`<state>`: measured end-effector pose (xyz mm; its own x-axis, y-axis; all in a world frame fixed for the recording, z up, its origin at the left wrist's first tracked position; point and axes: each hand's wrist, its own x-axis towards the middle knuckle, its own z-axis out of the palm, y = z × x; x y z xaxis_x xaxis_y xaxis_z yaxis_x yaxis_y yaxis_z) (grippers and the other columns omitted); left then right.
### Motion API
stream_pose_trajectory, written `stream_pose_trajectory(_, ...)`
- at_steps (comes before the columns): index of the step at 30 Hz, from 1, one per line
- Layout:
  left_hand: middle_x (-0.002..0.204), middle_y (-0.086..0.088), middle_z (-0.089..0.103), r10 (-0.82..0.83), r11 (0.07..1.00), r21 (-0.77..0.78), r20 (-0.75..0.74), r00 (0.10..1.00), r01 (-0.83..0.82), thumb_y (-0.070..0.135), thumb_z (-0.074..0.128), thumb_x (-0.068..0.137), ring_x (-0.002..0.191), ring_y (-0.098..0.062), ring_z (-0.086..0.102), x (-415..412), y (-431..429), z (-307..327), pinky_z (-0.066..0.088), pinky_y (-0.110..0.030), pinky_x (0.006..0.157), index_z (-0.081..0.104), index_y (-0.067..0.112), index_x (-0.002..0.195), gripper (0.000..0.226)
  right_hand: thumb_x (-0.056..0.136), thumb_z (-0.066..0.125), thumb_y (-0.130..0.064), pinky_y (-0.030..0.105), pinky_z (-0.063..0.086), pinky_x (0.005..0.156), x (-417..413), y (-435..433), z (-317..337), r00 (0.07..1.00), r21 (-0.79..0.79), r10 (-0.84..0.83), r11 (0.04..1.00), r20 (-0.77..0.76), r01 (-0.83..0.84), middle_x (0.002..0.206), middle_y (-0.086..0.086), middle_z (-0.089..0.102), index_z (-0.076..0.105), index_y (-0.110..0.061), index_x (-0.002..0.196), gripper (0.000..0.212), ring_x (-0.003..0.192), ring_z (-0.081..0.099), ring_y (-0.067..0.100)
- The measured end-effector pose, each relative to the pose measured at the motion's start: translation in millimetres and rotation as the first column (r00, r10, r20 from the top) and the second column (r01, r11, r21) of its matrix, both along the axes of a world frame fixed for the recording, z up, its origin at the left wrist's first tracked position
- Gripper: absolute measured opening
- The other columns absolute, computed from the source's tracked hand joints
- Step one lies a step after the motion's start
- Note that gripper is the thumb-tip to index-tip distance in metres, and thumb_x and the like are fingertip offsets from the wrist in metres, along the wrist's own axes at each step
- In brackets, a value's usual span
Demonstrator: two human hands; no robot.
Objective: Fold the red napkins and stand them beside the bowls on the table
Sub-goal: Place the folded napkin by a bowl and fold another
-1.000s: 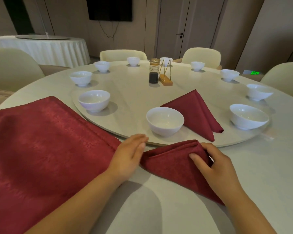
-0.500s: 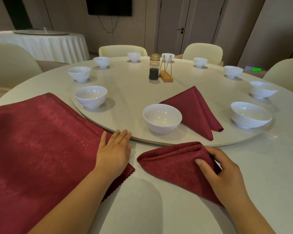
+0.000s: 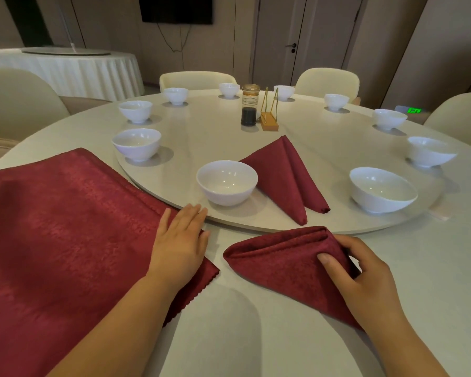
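A folded red napkin (image 3: 278,263) lies on the table just in front of the turntable. My right hand (image 3: 363,273) grips its right end, thumb on top and fingers curled round the fold. My left hand (image 3: 178,240) rests flat, fingers straight, on the near right corner of a large unfolded red napkin stack (image 3: 60,240) at the left. Another folded napkin (image 3: 286,178) stands as a cone on the turntable beside the nearest white bowl (image 3: 227,181).
Several more white bowls, such as one (image 3: 382,189) at the right and one (image 3: 136,144) at the left, ring the turntable (image 3: 207,131). A dark jar (image 3: 249,108) and a gold stand (image 3: 269,115) sit at its middle. Cream chairs surround the table.
My left hand let go of the folded napkin's left end and moved left onto the corner of the flat napkin stack. My right hand kept its hold on the folded napkin.
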<state>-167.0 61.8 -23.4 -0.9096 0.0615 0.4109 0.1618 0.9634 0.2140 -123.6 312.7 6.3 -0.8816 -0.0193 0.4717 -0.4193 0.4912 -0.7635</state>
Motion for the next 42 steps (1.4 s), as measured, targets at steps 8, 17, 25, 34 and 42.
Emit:
stream_pose_trajectory(8, 0.110, -0.003, 0.068, -0.237, 0.968, -0.089, -0.027, 0.971, 0.234, 0.020, 0.036, 0.076, 0.098, -0.016, 0.065, 5.1, 16.0, -4.5, 0.046, -0.031, 0.091, 0.068, 0.011, 0.107, 0.045, 0.060, 0.048, -0.055, -0.001, 0.038, 0.072, 2.0, -2.2, 1.6, 1.000, -0.034, 0.015, 0.999, 0.012, -0.014, 0.088, -0.039, 0.059, 0.053, -0.066, 0.085, 0.028, 0.087, 0.054, -0.015)
stream_pose_trajectory(17, 0.107, -0.009, 0.069, 0.039, 0.995, -0.096, 0.072, 0.997, -0.032, 0.023, 0.030, 0.074, 0.097, -0.027, 0.066, 5.0, 7.1, -6.1, 0.042, -0.056, 0.085, 0.068, 0.006, 0.106, 0.053, 0.059, 0.049, -0.054, -0.002, 0.037, 0.070, 3.5, -2.4, 2.0, 1.000, -0.070, 0.006, 0.998, 0.004, -0.005, 0.086, -0.039, 0.060, 0.057, -0.063, 0.083, 0.026, 0.086, 0.054, -0.017)
stream_pose_trajectory(25, 0.141, -0.003, 0.044, 0.056, 0.996, 0.071, 0.018, 0.998, -0.057, 0.029, 0.022, 0.093, 0.135, -0.015, 0.029, -0.8, -5.6, -4.7, 0.003, -0.028, 0.111, 0.043, 0.014, 0.137, 0.051, 0.060, 0.050, -0.053, -0.001, 0.039, 0.068, 3.4, 0.1, 0.4, 1.000, -0.109, -0.027, 0.994, -0.001, 0.026, 0.084, -0.035, 0.061, 0.058, -0.040, 0.081, 0.026, 0.083, 0.056, -0.013)
stream_pose_trajectory(34, 0.106, -0.004, 0.069, -0.314, 0.949, -0.053, -0.064, 0.947, 0.311, 0.027, 0.039, 0.084, 0.099, -0.017, 0.064, 0.7, 26.7, -5.6, 0.038, -0.038, 0.088, 0.069, 0.012, 0.105, 0.039, 0.079, 0.069, -0.013, -0.001, 0.038, 0.067, 1.4, 8.3, -4.0, 0.993, -0.186, -0.118, 0.976, -0.016, 0.113, 0.075, -0.033, 0.061, 0.058, -0.037, 0.073, 0.027, 0.077, 0.056, -0.012)
stream_pose_trajectory(42, 0.136, -0.003, 0.049, -0.213, 0.977, 0.030, 0.129, 0.969, 0.210, 0.073, -0.006, 0.078, 0.132, -0.021, 0.038, -1.9, 36.5, -7.6, 0.014, -0.037, 0.110, 0.050, 0.015, 0.132, 0.097, 0.081, 0.063, 0.002, 0.001, 0.039, 0.064, 2.0, 7.9, -1.3, 0.993, -0.170, -0.117, 0.978, 0.028, 0.120, 0.071, -0.031, 0.061, 0.059, -0.030, 0.073, 0.032, 0.072, 0.056, -0.011)
